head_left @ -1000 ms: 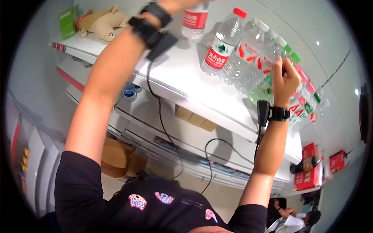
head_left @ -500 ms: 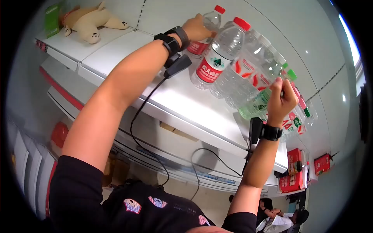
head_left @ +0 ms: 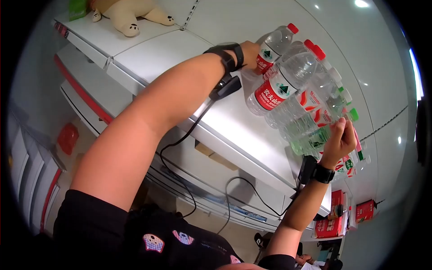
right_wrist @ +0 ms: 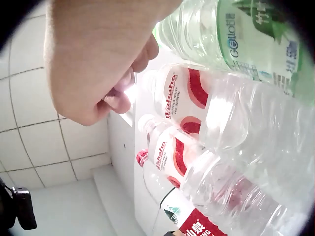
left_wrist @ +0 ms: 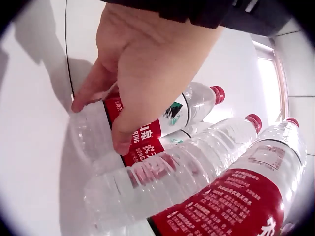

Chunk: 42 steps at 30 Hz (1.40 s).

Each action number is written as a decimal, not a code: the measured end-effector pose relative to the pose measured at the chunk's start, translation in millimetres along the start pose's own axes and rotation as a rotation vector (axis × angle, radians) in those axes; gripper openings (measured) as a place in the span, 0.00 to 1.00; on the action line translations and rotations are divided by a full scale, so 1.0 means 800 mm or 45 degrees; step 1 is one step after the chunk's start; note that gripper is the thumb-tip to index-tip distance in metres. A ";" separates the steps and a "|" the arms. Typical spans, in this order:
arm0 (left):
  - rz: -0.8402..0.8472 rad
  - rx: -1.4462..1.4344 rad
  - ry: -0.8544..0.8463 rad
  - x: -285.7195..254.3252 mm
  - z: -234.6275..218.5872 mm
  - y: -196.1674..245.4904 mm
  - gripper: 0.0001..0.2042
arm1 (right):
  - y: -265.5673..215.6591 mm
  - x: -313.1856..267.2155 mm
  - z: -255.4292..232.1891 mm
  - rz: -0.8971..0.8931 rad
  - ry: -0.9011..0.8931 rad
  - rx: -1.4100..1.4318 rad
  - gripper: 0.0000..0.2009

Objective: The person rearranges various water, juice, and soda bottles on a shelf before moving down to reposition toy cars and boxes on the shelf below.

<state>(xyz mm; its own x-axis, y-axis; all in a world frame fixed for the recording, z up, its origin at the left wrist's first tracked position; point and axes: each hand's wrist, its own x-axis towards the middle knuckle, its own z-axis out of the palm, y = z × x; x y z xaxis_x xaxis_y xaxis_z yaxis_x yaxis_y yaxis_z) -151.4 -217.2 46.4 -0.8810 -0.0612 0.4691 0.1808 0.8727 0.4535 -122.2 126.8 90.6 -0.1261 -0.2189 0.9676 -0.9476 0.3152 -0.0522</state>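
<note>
Clearly, your left hand [left_wrist: 150, 69] grips a Nongfu Spring water bottle [left_wrist: 178, 114] near its base; your right hand [head_left: 339, 143] curls fistlike near the green-tinted bottle [right_wrist: 197, 34].

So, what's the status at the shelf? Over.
Left grip around a red-labelled bottle. Right grip curled, nothing visibly held. Other bottles crowd close beside the held one.

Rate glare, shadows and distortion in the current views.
Head: strong fisheye curvature, black corners, bright sheen on the white shelf; left wrist: dark shadows on the shelf beside the left hand, bright patch at right edge; right wrist: dark corners, white glare across the Wahaha bottle.
</note>
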 end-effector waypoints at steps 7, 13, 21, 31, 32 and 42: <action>-0.196 -0.188 -0.232 -0.001 -0.012 0.008 0.27 | -0.003 -0.002 0.003 0.020 -0.046 0.029 0.17; -0.148 -0.140 -0.296 0.013 -0.005 -0.003 0.29 | -0.005 -0.003 -0.002 0.082 -0.020 -0.026 0.17; -0.076 -0.010 -0.135 -0.001 -0.008 0.007 0.37 | 0.001 -0.005 -0.002 0.079 -0.049 -0.050 0.17; -0.088 0.230 -0.028 0.015 0.008 0.013 0.24 | -0.002 -0.010 -0.002 0.163 -0.060 -0.080 0.17; -0.117 0.222 0.034 0.012 0.010 0.014 0.22 | -0.003 -0.011 0.000 0.190 -0.069 -0.094 0.17; -0.210 0.104 -0.045 0.015 0.005 0.012 0.24 | -0.009 -0.014 0.006 0.120 -0.057 -0.073 0.18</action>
<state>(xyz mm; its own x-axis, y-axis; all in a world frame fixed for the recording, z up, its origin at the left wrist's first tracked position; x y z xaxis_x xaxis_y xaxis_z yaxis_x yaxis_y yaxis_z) -162.0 -207.4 53.0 -0.9108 -0.1911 0.3660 -0.0022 0.8887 0.4584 -115.3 122.7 79.2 -0.2278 -0.2262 0.9471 -0.9128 0.3881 -0.1269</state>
